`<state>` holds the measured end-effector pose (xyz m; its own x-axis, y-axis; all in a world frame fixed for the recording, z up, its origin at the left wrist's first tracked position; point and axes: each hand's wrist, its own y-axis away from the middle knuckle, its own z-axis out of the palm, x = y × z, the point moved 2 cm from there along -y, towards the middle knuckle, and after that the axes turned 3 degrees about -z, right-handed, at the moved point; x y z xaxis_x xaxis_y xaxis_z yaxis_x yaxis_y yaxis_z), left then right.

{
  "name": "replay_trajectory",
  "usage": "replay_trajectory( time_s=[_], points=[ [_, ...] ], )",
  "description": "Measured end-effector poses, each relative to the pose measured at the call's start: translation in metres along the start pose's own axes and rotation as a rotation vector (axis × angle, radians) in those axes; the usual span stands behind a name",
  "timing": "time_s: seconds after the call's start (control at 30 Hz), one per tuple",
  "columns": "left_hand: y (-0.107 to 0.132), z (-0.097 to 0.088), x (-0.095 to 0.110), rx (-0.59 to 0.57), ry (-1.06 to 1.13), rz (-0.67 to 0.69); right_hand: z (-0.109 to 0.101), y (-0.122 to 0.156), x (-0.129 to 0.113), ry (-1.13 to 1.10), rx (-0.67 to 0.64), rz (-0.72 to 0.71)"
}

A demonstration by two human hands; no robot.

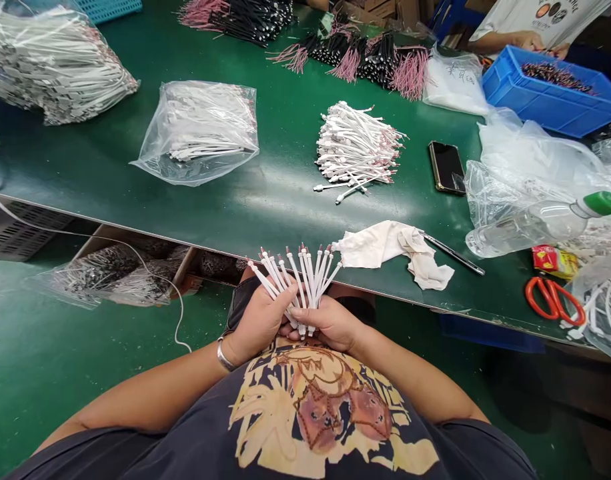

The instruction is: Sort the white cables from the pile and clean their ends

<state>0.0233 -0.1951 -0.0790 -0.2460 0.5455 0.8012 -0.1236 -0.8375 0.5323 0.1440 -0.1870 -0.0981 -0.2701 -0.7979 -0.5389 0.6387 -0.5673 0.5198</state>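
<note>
**Q:** Where are we finding the bundle of white cables (298, 283), and which way is it pointing?

**A:** We are logging it just in front of the torso, its capped tips overlapping the edge of the green workbench (265, 220). The long axes are fanning upward and away from the body.

**Q:** And the fingers?

**A:** We are seeing the left hand (258, 320) and right hand (330, 325) meeting around the lower ends. The fingers (298, 329) are curled and pressed closely around the cables, gripping them from both sides.

**Q:** What are we noting beyond the tips?

**A:** We are recording a crumpled white cloth (395, 253) just beside them and a slim black tool (453, 252) touching the cloth. Farther up the bench, we are noting a loose pile of white leads (355, 145), with a smartphone (446, 167) to its right.
</note>
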Motion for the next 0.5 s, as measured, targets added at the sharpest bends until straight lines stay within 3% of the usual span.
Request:
replay_trajectory(
  time_s=[0.2,0.5],
  points=[
    [-0.0053,0.0053,0.0031,-0.091,-0.057,-0.088,-0.0017,-0.0002,0.0015,0.011,0.018,0.038],
    [-0.0066,0.0054,0.0007,-0.040,-0.061,-0.106,-0.0024,0.0003,0.0001,0.006,0.010,0.037]
  ],
)
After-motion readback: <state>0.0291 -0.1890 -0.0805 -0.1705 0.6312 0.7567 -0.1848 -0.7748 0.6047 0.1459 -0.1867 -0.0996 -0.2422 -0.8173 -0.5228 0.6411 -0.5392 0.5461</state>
